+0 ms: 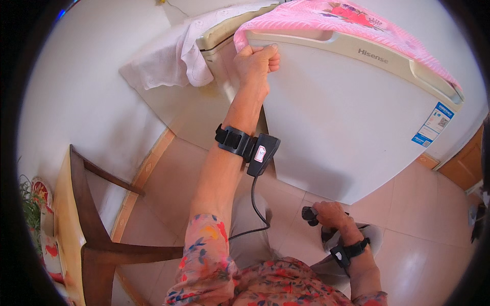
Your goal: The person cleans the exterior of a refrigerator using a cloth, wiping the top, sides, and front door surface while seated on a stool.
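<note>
My left hand [257, 61] is curled into a fist at the upper left corner of a pale Hisense appliance [325, 114], likely a freezer or refrigerator. One end of a pink quilted cloth [302, 15] with printed flowers meets that fist. Whether the fingers pinch the cloth or the appliance's edge is hidden. Lower down, beside my legs, my right hand [332, 215] grips a black object [309, 216] whose ends stick out on both sides. Its kind cannot be made out. Each forearm wears a black strapped device [264, 155], and a cable runs from the left one.
A second, cream-coloured appliance [218, 32] stands at the left, draped with white lace cloth [164, 65]. Nearby is a wooden chair [92, 214], with a potted plant [28, 210] behind it. A blue and white label [432, 124] is on the panel. Pink tiles [413, 199] cover the floor.
</note>
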